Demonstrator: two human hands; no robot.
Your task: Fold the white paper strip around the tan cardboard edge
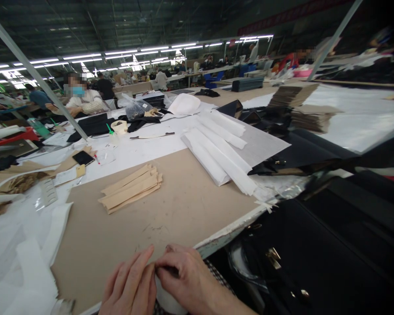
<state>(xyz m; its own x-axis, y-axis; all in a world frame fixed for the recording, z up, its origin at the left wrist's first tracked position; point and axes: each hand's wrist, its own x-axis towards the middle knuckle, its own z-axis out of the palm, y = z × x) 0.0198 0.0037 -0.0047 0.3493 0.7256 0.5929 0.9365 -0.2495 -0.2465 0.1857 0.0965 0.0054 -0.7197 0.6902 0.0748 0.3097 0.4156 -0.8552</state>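
At the bottom middle, my left hand has its fingers close together, and its fingertips meet those of my right hand. My right thumb and forefinger are pinched, with a narrow dark gap between them. A white piece of material shows below and between the hands, at the table's near edge. Both hands appear to grip its upper edge, though the fingers hide most of it. Ahead of them, a small stack of tan strips lies on the brown board. White strips lie fanned out farther back.
Black bags with gold metal fittings crowd the right side. White sheets cover the left. A phone and a red pen lie beyond. Brown stacks stand at the back right. A masked person sits across the table.
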